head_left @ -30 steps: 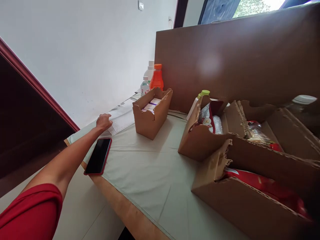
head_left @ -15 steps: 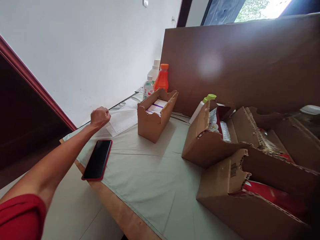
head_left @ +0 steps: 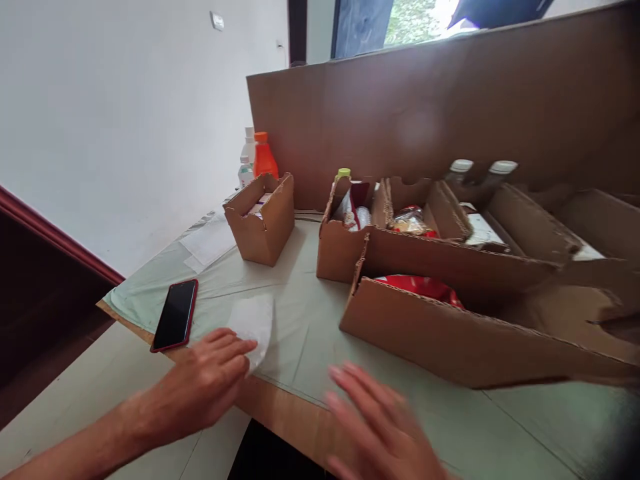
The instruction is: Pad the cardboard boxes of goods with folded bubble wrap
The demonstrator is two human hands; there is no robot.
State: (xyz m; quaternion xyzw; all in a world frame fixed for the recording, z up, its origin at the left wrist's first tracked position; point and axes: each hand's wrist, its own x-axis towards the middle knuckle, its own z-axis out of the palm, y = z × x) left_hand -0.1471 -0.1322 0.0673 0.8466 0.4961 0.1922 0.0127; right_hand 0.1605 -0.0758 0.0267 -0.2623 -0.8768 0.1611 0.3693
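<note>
You are facing a wooden table (head_left: 280, 410) covered by a pale green cloth (head_left: 310, 320), with a strip of bare wood showing along the near edge. A red-cased phone (head_left: 175, 315) lies face up near the left corner. Just to its right, a white plastic pouch (head_left: 253, 323) lies flat on the cloth, with your left hand (head_left: 207, 380) resting on its near end. Further back on the left lie more clear pouches (head_left: 207, 241), beside a small open cardboard box (head_left: 260, 217). Larger cardboard boxes (head_left: 450, 327) fill the right side. Bottles (head_left: 257, 157) stand at the far left corner. A tall cardboard sheet (head_left: 425, 113) stands along the back.
</note>
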